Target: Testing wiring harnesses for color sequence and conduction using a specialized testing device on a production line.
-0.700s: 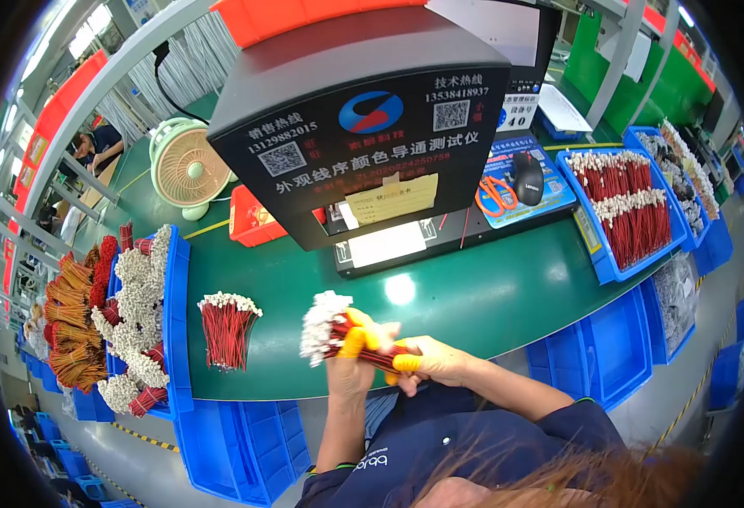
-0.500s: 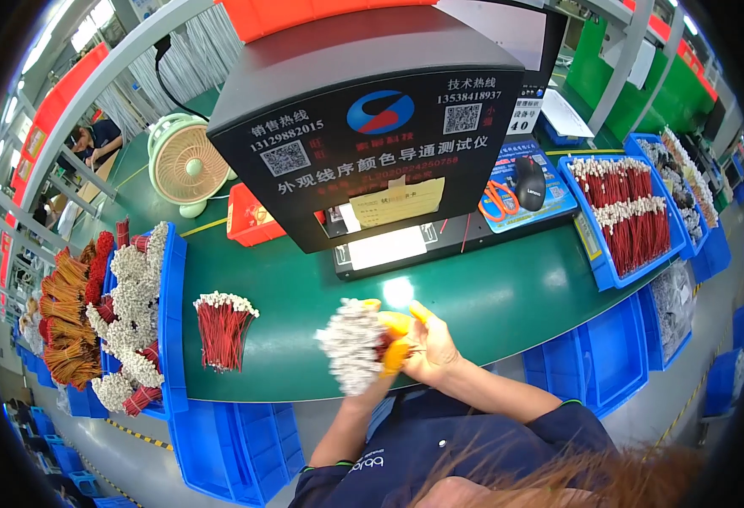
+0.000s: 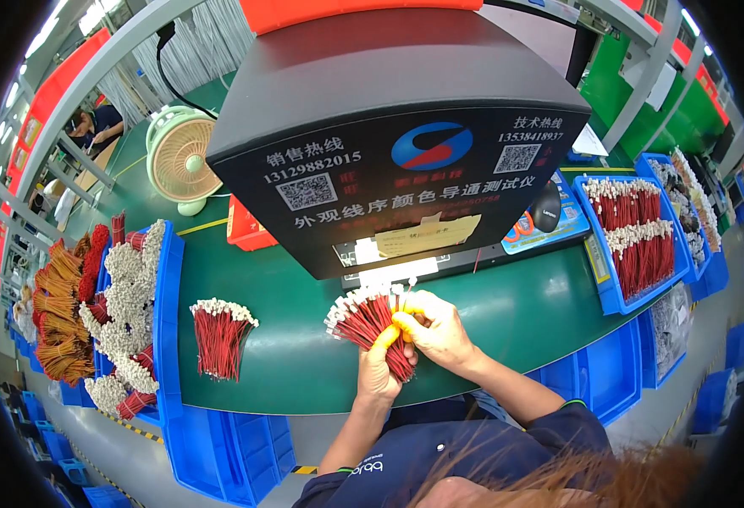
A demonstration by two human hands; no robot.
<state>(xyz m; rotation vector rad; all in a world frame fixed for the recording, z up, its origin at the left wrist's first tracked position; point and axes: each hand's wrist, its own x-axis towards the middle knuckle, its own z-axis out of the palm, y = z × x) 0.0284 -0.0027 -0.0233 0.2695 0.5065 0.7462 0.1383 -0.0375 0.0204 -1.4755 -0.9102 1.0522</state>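
My left hand (image 3: pixel 378 372) is closed round the lower part of a bundle of red wires (image 3: pixel 370 326) with white connectors at their far ends. The connectors fan out away from me, over the green bench. My right hand (image 3: pixel 441 332) pinches at the right side of the same bundle, its fingertips close to my left thumb. A white connector (image 3: pixel 412 282) stands up just beyond the right fingers. Yellow covers wrap fingers on both hands. To the left, a second bundle of red wires (image 3: pixel 222 340) lies flat on the bench (image 3: pixel 287 372), connectors pointing away from me.
A black box-shaped machine (image 3: pixel 372 76) overhangs the bench ahead. Blue trays with wire bundles stand left (image 3: pixel 168 313) and right (image 3: pixel 613 292). A fan (image 3: pixel 184 157), a red bin (image 3: pixel 245 227) and a mouse (image 3: pixel 546 208) are farther back. Blue bins (image 3: pixel 228 449) sit below the edge.
The held bundle has turned from connectors toward the left and me to connectors pointing away, its red wires now showing. My right hand has shifted to the bundle's right side. The view moved closer to the machine.
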